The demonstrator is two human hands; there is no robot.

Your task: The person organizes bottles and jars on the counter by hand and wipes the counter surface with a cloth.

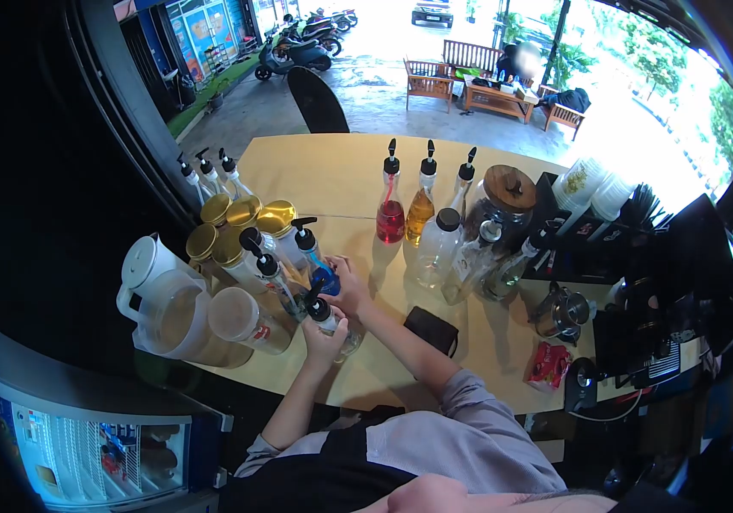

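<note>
My left hand (325, 340) is wrapped around the upper part of a clear pump bottle (352, 343) with a black pump head, close to the table's near edge. Just beyond it, my right hand (350, 287) grips a pump bottle of blue liquid (324, 277) by its side. Its black pump leans to the left. Two more black-pumped bottles, one of them a clear bottle (285, 291), stand against the blue one on the left. Fingers partly cover both held bottles, and I cannot tell whether their bases touch the table.
Left are gold-lidded jars (228, 248), a white-lidded pitcher (165, 312) and a lidded plastic container (251, 321). A red syrup bottle (390, 221), an amber one (420, 214) and a wooden-lidded jar (508, 192) stand across the table (332, 171). A black pouch (431, 331) lies right of my hands.
</note>
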